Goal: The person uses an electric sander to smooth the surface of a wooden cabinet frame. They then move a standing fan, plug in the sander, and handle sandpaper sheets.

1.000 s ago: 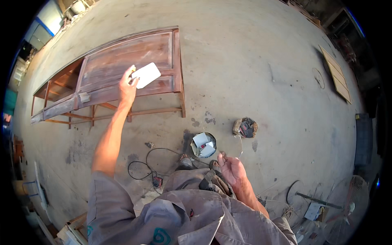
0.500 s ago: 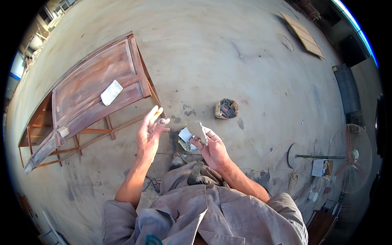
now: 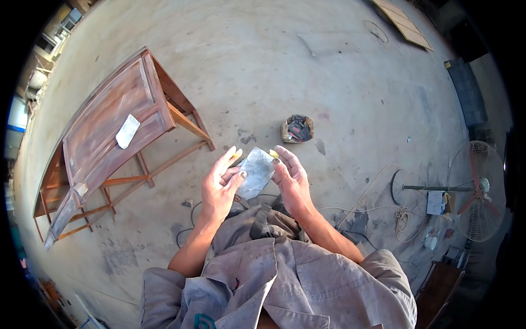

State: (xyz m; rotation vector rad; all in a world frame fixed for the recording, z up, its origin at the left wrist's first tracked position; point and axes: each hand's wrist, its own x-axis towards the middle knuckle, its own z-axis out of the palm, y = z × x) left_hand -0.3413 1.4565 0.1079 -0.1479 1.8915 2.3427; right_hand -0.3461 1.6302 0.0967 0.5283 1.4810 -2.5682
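Observation:
A worn, pale grey sandpaper sheet (image 3: 256,174) is spread out between my two hands in front of my waist. My left hand (image 3: 220,183) pinches its left edge with the thumb. On the opposite side, the thumb and fingers of my right hand (image 3: 293,181) grip the upper right edge. Yellow wrapping shows at a fingertip of each hand. To the left stands a brown wooden furniture piece (image 3: 109,104) with a panelled top and slim legs, its surface whitish in patches. Another pale sheet (image 3: 127,131) lies on that top.
Beyond my hands a bucket-like container (image 3: 297,129) with dark contents sits on the concrete floor. To the right are a large caged fan (image 3: 480,191) on its pole and a loose cord (image 3: 402,219). A wooden panel (image 3: 402,23) lies far right.
My left hand, empty before, has come right to the sheet's left edge. The sheet, seen edge-on in my right hand earlier, now faces up. My view has shifted slightly.

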